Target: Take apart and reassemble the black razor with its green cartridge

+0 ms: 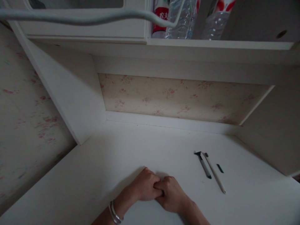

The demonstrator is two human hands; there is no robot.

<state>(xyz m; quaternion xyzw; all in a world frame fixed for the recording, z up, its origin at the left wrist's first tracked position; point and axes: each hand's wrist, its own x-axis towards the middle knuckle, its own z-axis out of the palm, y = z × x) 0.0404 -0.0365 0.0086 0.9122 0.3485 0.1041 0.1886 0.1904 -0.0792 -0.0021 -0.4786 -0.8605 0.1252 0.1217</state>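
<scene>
My left hand (147,185) and my right hand (172,194) rest on the white desktop (98,175), knuckles up. Both are closed and meet at the fingers, which curl against each other. No object shows in or between them, though the palms are hidden. To the right of my right hand lies a razor (204,165) with a grey and black handle and a black T-shaped head. Beside it is a slim white stick (215,174) with a dark tip, perhaps a toothbrush. A small dark strip (220,168) lies farther right.
White side panels (72,90) and a floral back wall (168,97) enclose the desk. Overhead, a shelf (211,45) holds plastic bottles (180,22). A pale curved bar (93,18) crosses the top left. Floral wallpaper (28,125) lies beyond the desk's left edge.
</scene>
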